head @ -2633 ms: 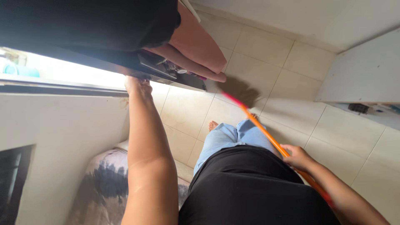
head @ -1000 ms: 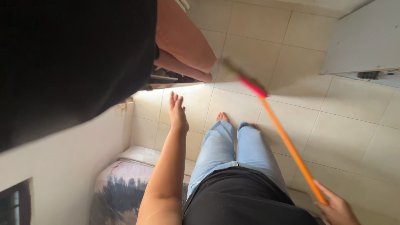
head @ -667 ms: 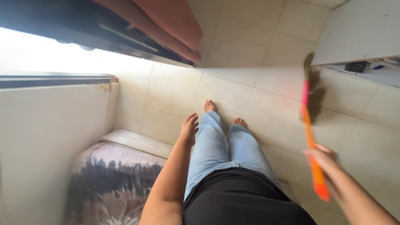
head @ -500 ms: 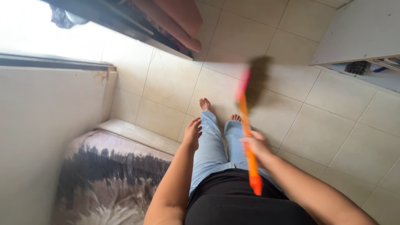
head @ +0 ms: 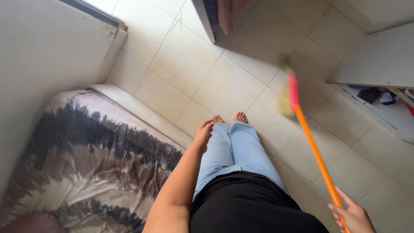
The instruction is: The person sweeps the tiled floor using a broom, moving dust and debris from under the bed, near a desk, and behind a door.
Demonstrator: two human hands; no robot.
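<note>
A long orange plastic broom handle (head: 317, 157) is gripped near its lower end by the right hand (head: 353, 215), fingers closed around it; its blurred yellowish brush head (head: 285, 101) is held above the beige tiled floor (head: 224, 82). The left hand (head: 202, 133) hangs empty, fingers loosely extended, beside a brown-patterned mattress (head: 90, 159).

Right hand (head: 354, 216) now low at frame's bottom right corner, no longer mid-frame over thighs. Orange broom handle (head: 316, 156) slants up-left from it, blurred head (head: 286, 98) out over floor tiles. Left hand (head: 202, 134) dropped from high reach, now hanging open beside thigh. Patterned mattress (head: 86, 159) fills more of view.
</note>
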